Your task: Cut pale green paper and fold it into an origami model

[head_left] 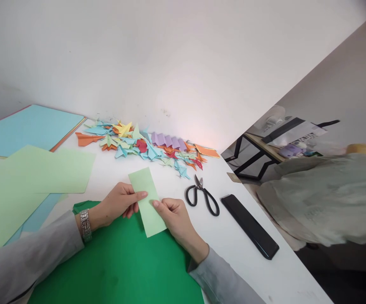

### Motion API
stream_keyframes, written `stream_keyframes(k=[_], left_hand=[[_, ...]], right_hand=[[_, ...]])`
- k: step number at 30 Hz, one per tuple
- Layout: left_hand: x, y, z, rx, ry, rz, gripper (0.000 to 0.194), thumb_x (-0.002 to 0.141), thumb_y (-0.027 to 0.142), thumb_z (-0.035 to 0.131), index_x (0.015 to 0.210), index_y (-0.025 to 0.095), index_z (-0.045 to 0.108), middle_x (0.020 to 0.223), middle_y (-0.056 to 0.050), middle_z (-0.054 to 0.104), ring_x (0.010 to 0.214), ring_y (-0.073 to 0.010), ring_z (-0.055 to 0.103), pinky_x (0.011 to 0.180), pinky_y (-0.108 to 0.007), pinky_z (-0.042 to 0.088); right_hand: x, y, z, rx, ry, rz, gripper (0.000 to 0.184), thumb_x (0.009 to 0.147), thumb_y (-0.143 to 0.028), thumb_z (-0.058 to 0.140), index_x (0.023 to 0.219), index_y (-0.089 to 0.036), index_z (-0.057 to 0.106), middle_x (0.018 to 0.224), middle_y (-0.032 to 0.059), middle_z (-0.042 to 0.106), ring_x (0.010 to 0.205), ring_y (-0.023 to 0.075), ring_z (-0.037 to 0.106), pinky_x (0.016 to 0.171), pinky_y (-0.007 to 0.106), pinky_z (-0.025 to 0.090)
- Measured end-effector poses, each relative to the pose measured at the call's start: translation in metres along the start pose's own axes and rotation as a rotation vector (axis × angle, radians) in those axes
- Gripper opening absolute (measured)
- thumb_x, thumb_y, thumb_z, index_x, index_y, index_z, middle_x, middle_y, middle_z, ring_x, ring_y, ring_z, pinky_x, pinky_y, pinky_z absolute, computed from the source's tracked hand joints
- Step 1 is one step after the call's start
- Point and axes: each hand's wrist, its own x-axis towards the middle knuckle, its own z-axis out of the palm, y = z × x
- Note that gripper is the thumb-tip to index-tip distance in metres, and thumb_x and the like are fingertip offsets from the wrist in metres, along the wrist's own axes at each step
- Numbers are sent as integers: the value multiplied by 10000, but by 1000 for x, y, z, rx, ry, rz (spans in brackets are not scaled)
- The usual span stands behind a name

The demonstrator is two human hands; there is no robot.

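Note:
A narrow light-green strip of paper (145,181) is held up above a green mat (122,266). My left hand (119,202) pinches its left edge, thumb on the front face. On the opposite edge, my right hand (174,215) grips the same paper between thumb and bent fingers. The strip looks flat and tilts slightly, its lower end toward me. Whatever lies behind the paper, including some fingertips, is hidden. Black-handled scissors (203,196) rest on the white table to the right of my right hand.
Many folded paper shapes (148,147) are heaped along the wall. Large light-green sheets (21,185) and a blue paper stack (34,128) lie at left. A long black case (249,226) sits near the table's right edge. Beyond it is a chair-like form draped in grey-green cloth (329,198).

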Motion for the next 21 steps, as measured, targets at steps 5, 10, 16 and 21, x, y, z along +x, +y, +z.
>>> stream_keyframes(k=[5, 10, 16, 21], left_hand=[[2, -3, -3, -79, 15, 3, 420, 778, 404, 589, 459, 141, 517, 364, 28, 481, 299, -56, 399, 332, -179, 258], [1, -1, -4, -113, 33, 5, 417, 790, 377, 590, 457, 142, 504, 369, 33, 481, 302, -44, 384, 328, -169, 252], [2, -1, -2, -152, 98, 1, 415, 763, 365, 614, 431, 153, 483, 343, 40, 453, 295, -45, 356, 311, -172, 247], [2, -2, -1, -224, 137, 4, 423, 768, 382, 616, 438, 152, 484, 336, 50, 433, 302, -41, 344, 325, -167, 250]], right_hand=[[-1, 0, -1, 70, -44, 78, 548, 762, -598, 553, 452, -193, 354, 390, -72, 297, 384, 52, 236, 389, 228, 157], [-1, 0, -3, 95, -69, 106, 547, 750, -640, 543, 472, -185, 425, 363, -67, 357, 340, 56, 283, 362, 223, 162], [-1, -1, -3, 59, -78, 86, 555, 720, -627, 591, 465, -201, 340, 366, -92, 282, 353, 45, 222, 375, 222, 138], [-2, -6, -7, -31, -141, 82, 522, 792, -638, 484, 529, -191, 429, 407, -56, 424, 374, 62, 313, 395, 214, 230]])
